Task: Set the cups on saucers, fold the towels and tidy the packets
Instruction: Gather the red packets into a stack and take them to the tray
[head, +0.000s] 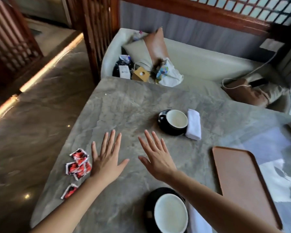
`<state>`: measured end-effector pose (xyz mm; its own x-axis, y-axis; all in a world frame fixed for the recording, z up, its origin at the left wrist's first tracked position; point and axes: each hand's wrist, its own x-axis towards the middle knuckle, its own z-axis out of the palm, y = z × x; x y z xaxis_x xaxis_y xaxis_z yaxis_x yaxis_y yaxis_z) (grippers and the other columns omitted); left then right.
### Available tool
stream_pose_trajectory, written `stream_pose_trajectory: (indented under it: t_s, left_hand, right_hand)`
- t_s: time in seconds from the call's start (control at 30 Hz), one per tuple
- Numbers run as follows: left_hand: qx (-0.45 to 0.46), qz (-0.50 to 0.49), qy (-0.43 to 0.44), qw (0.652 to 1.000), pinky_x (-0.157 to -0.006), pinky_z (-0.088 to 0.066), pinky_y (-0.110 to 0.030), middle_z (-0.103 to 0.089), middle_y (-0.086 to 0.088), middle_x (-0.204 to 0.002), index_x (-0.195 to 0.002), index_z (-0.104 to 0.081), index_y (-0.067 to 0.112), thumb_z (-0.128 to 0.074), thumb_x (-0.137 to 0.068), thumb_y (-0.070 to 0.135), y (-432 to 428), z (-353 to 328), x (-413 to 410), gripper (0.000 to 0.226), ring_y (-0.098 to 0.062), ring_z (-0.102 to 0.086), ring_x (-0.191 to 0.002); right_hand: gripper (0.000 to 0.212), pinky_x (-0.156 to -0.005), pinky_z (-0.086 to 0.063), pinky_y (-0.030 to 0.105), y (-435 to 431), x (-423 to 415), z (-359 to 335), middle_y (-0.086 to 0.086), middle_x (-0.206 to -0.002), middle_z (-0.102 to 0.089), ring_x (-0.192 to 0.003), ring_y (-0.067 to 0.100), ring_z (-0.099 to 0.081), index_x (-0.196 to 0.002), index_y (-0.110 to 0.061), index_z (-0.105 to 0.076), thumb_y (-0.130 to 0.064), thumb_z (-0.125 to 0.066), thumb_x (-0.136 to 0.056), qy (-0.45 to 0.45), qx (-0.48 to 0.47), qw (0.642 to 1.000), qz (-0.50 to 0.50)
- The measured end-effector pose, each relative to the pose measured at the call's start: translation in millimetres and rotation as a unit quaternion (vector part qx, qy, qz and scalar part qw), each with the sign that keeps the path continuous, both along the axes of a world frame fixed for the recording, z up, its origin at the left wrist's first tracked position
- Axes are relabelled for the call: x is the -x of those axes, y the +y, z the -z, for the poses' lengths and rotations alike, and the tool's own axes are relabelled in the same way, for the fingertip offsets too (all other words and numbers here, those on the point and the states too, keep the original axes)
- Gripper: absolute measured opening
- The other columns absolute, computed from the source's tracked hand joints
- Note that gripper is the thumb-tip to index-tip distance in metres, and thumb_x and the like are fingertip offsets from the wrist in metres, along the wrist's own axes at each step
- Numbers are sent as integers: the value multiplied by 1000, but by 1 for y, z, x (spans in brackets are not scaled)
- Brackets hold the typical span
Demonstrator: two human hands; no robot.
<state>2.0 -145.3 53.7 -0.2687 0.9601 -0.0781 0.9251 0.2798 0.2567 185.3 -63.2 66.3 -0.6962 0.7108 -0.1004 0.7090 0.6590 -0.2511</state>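
Observation:
My left hand (107, 158) and my right hand (156, 157) hover flat over the grey stone table (124, 106), fingers spread, holding nothing. Several red and white packets (78, 163) lie loosely beside my left hand near the table's left edge, and one packet (69, 191) lies apart, closer to me. A black cup with a white inside (176, 121) stands on a black saucer (161, 118) further back, with a folded white towel (193, 124) touching its right side. A second cup (170, 213) sits on a saucer (149, 202) under my right forearm. A white towel (198, 221) shows beside it, mostly hidden.
A brown rectangular tray (242, 182) lies at the table's right. Behind the table is a pale sofa (200, 64) with cushions, bags and clutter. A wooden screen (97, 31) stands at the back left, above polished floor.

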Motion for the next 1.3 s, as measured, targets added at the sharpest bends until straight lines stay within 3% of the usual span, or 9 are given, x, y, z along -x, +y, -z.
stream_pose_trajectory:
  t_s: [0.2, 0.3, 0.4, 0.47, 0.57, 0.9, 1.07, 1.17, 1.3]
  left_hand:
    - [21, -91, -21, 995, -113, 6, -53, 11, 3, -158, -149, 2, 24, -51, -81, 60, -44, 16, 70, 93, -14, 16, -143]
    - [30, -142, -37, 989, -110, -17, -55, -27, -8, -155, -145, -30, 13, -67, -74, 50, -63, 23, 92, 88, -28, -27, -141]
    - [28, -174, -61, 982, -89, -42, -49, -55, -11, -122, -121, -52, 12, -75, -66, 41, -85, 34, 104, 66, -34, -54, -112]
    - [29, -176, -102, 979, -74, -48, -44, -58, -9, -102, -108, -54, 13, -75, -64, 37, -102, 44, 109, 54, -33, -59, -94]
    - [70, -186, -149, 969, -72, -47, -39, -56, -7, -98, -103, -54, 13, -78, -62, 38, -123, 56, 107, 54, -29, -58, -91]
    - [80, -201, -123, 968, -70, -42, -36, -55, -1, -89, -80, -58, 18, -79, -62, 35, -124, 59, 102, 32, -24, -52, -92]
    - [-19, -185, -224, 957, -56, -41, -34, -52, 5, -69, -74, -45, 19, -78, -66, 12, -131, 67, 99, 35, -20, -52, -66]
    - [-84, -287, -395, 869, -62, -46, -29, -60, 5, -79, -85, -52, 20, -71, -75, 3, -128, 70, 98, 27, -19, -61, -74]
    - [-104, -454, -622, 630, -56, -44, -20, -68, -2, -84, -91, -64, 19, -69, -80, 10, -121, 71, 108, 15, -12, -59, -71]
  right_hand:
    - [65, -117, 8, 42, -10, 89, 18, -5, -159, 17, -145, 19, 22, -152, -31, 0, -54, -28, -97, -4, 36, 997, -72]
    - [68, -118, 6, 41, -18, 125, 32, -2, -161, 11, -147, 19, 16, -152, -28, -2, -53, -33, -97, -15, 75, 993, -95]
    - [68, -118, -11, 39, -29, 153, 45, 2, -160, -16, -147, 21, -11, -151, -25, -16, -49, -44, -94, -18, 115, 987, -114]
    - [57, -107, -29, 39, -39, 169, 53, 3, -143, -44, -133, 24, -38, -139, -24, -37, -46, -53, -89, -8, 134, 987, -93]
    - [46, -92, -38, 40, -53, 185, 64, 0, -118, -57, -114, 24, -53, -113, -21, -46, -51, -61, -80, -16, 186, 982, 23]
    - [51, -87, -32, 37, -64, 193, 84, -6, -111, -56, -108, 18, -53, -110, -29, -44, -52, -68, -72, -25, 161, 983, 83]
    - [46, -86, -33, 33, -63, 182, 85, -7, -114, -54, -111, 16, -52, -115, -34, -46, -43, -69, -77, -1, 177, 982, 70]
    - [48, -87, -38, 32, -63, 177, 86, -7, -117, -55, -112, 15, -52, -117, -29, -46, -40, -70, -77, 14, 187, 979, 83]
    - [44, -91, -42, 36, -64, 174, 84, 0, -118, -57, -110, 22, -52, -117, -18, -45, -31, -68, -81, 10, 199, 977, 76]
